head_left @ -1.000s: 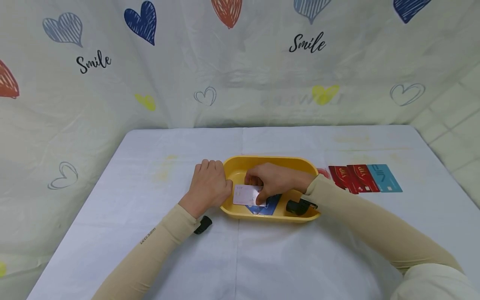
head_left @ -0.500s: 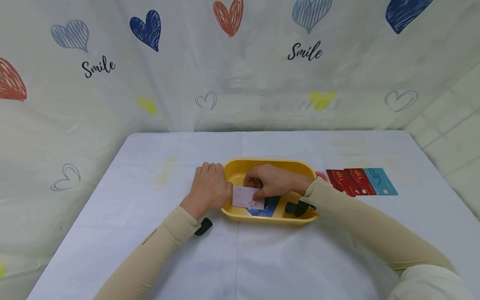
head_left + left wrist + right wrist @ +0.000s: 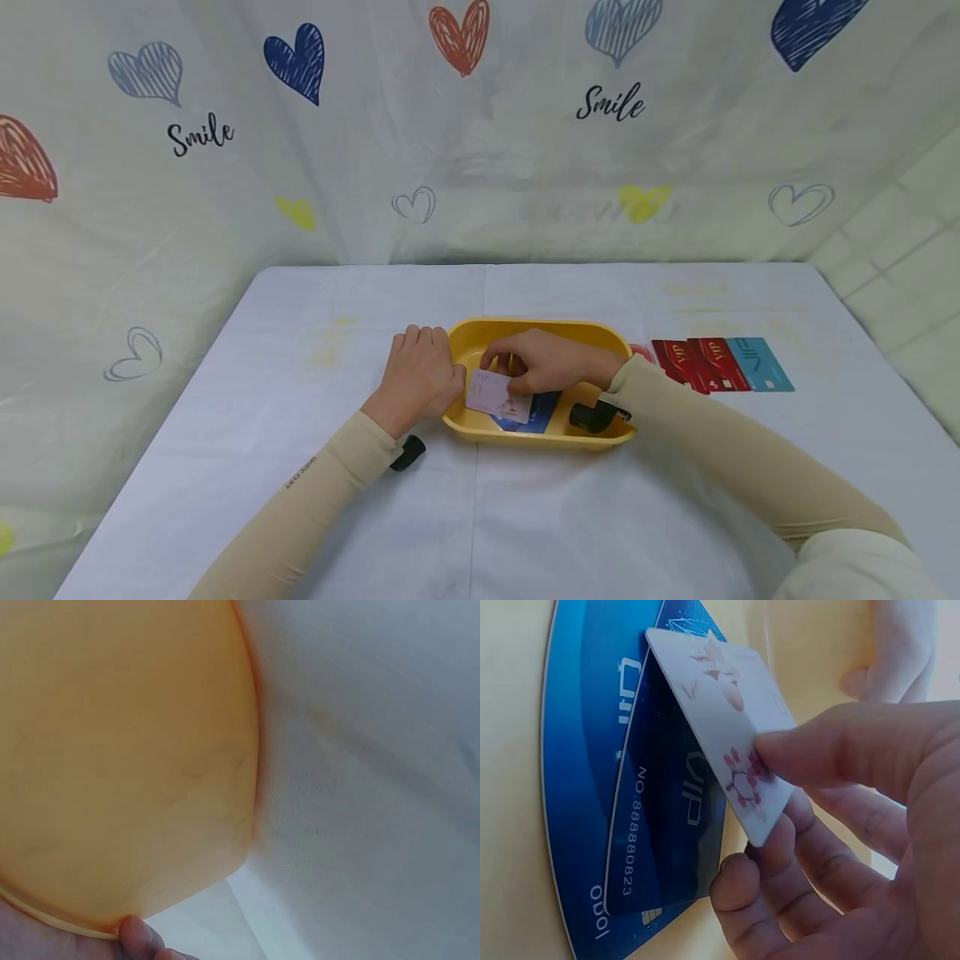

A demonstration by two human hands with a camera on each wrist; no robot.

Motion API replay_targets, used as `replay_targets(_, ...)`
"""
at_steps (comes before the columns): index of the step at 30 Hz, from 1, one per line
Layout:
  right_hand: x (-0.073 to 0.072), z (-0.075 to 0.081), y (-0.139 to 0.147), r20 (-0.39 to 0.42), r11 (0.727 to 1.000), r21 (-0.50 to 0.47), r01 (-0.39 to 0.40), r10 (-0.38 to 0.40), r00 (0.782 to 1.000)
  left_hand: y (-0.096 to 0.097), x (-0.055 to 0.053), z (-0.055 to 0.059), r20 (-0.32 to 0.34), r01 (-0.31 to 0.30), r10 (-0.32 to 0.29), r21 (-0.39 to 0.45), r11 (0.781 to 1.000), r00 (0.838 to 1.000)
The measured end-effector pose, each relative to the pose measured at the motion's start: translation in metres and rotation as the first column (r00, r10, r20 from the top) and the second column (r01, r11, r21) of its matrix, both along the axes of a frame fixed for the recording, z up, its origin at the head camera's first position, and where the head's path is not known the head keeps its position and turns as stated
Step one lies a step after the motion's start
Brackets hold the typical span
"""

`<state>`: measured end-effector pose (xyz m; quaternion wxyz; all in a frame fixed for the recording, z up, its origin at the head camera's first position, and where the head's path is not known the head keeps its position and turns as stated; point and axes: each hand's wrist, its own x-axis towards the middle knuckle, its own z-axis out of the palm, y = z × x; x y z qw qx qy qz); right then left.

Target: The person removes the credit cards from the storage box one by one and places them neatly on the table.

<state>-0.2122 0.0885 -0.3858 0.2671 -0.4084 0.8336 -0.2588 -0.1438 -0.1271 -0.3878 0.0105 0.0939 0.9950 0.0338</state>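
A yellow plastic tray [image 3: 525,440] stands on the white-covered table. At its left end my left hand [image 3: 416,371] grips the rim; the left wrist view shows its fingertips [image 3: 136,935] against the tray's outer wall. Inside the tray my right hand [image 3: 551,360] pinches a pale pink VIP card [image 3: 491,395] with a flower print, its thumb lying on the printed face. Tilted, the card hovers over blue VIP cards [image 3: 667,802], which overlap on the tray's floor. The other right fingers are curled below the card's edge.
Two red VIP cards [image 3: 718,364] and a teal card [image 3: 765,364] lie overlapping to the right of the tray. A pinkish-red object [image 3: 642,352] shows partly behind the right sleeve. A heart-printed cloth [image 3: 480,142] hangs behind the table.
The pink card has tilted in my right hand, its right end now lower. The right fingers have shifted slightly left. My left hand stays on the rim. The head view has tipped up slightly.
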Motion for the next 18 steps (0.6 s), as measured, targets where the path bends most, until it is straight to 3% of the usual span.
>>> replay_targets(18,-0.0004,0.0,0.0017,0.073,0.999,-0.006,-0.052,0.052,0.996,-0.0011,-0.0015,-0.0035,-0.017,0.009,-0.009,-0.01,1.0,1.0)
